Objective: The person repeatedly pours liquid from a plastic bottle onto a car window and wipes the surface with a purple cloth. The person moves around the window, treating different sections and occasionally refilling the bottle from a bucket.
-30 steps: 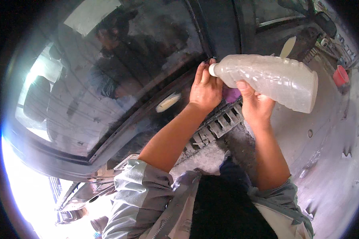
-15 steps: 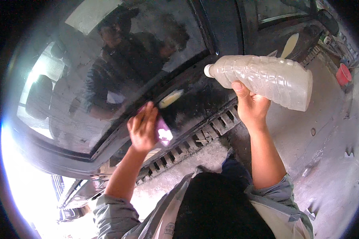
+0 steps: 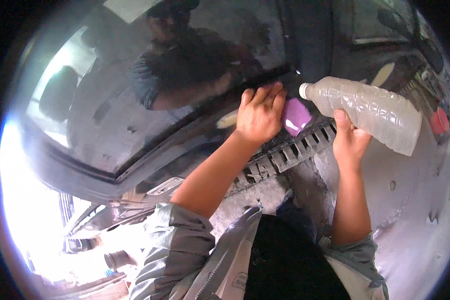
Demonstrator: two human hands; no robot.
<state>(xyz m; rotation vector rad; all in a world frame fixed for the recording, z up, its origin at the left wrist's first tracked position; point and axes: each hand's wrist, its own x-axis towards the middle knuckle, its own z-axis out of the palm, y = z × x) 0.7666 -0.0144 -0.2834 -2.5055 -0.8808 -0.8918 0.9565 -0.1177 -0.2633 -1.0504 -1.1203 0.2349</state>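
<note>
My left hand (image 3: 259, 116) presses a purple sheet of sandpaper (image 3: 296, 118) to the dark car door, just below the window (image 3: 110, 135). The fingers cover part of the sheet, and its bent edge sticks out to their right. A pale filler patch (image 3: 227, 120) shows on the panel left of that hand. In my right hand (image 3: 351, 141) lies a large clear plastic bottle (image 3: 367, 112) with a whitish look and a white cap. It is tipped nearly level, its cap end pointing left toward the sheet and apart from it. My thumb rests on its near side.
Another pale filler patch (image 3: 383, 75) marks the car farther right. A slotted drain grate (image 3: 305, 146) runs along the floor below the door. At the far right stands a red bucket (image 3: 439, 121). A cylindrical container (image 3: 117, 260) is at the lower left.
My left hand has slid right and a little up along the door with the sandpaper, past the filler patch. The bottle in my right hand appears farther right as the view has shifted.
</note>
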